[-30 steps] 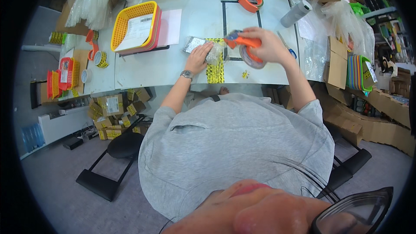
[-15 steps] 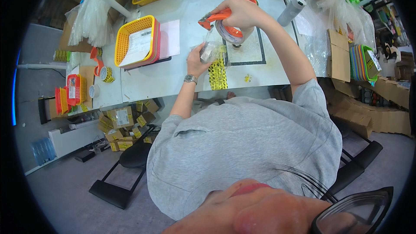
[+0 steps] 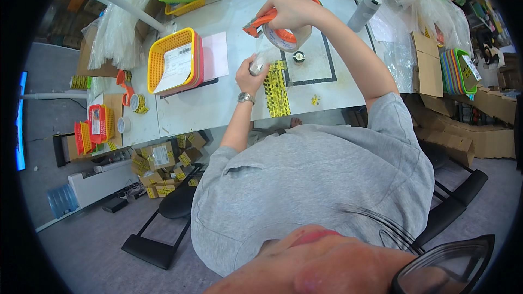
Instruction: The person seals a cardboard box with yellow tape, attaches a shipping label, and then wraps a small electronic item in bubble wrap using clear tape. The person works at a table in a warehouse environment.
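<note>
My right hand (image 3: 292, 11) grips an orange tape dispenser (image 3: 252, 27) with a wide roll of clear tape (image 3: 284, 42) in it, raised over the table. Below and to the left, my left hand (image 3: 250, 75) is closed around a small object in clear plastic wrap (image 3: 258, 65); its exact kind is hard to make out. The dispenser's cutter end sits just above that object, apart from it. Beside my left hand, a strip of yellow and black tape (image 3: 277, 92) lies flat on the table. A small round black-topped item (image 3: 298, 56) stands under the roll.
Stacked yellow and red baskets (image 3: 154, 65) with a paper slip stand left of my hands. Farther left are an orange tape dispenser (image 3: 127, 93) and a tape roll (image 3: 139, 103). A grey bottle (image 3: 364, 13) stands at the right, near plastic wrap (image 3: 399, 71) and cardboard (image 3: 426, 68).
My right hand and the tape dispenser have moved slightly left, uncovering more of the round black-topped item. My left hand still holds the wrapped object. The whole view has shifted a little.
</note>
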The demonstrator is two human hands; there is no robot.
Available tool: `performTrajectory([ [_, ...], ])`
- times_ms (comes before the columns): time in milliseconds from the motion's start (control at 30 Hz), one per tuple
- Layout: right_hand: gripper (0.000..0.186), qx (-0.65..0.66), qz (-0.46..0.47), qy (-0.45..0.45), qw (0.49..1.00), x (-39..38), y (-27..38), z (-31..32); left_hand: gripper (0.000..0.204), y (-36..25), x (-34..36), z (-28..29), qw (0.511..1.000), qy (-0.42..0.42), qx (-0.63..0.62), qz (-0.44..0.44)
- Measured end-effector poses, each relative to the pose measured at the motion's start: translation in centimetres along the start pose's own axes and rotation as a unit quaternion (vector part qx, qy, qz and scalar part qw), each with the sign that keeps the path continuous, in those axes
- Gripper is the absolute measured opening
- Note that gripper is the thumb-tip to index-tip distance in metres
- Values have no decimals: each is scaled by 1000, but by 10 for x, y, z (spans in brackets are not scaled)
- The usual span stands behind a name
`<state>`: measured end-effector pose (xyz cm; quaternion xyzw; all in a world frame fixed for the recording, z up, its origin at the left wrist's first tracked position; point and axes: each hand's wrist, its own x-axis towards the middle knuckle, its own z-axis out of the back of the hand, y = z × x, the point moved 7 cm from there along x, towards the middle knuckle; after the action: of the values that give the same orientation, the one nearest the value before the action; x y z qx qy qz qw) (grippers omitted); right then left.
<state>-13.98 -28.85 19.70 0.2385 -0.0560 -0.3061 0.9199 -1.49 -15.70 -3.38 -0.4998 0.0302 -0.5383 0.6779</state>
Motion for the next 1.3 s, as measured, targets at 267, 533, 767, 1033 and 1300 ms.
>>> performTrajectory([
  [267, 47, 1, -28, 13, 1000, -17, -2, -23, 30, 28, 27, 19, 966, -184, -37, 178],
  [533, 49, 122, -65, -74, 988, -43, -10, -105, 27, 41, 68, 58, 989, -127, 71, 31],
  [767, 50, 165, -87, -103, 977, -53, -10, -98, 19, 50, 69, 62, 984, -69, 27, 164],
  [1033, 50, 155, -111, -71, 979, -48, -3, -105, 20, 40, 60, 54, 982, -153, 108, -27],
  [1300, 51, 166, -117, -76, 976, -53, -16, -117, 33, 22, 49, 67, 984, 26, 94, -149],
])
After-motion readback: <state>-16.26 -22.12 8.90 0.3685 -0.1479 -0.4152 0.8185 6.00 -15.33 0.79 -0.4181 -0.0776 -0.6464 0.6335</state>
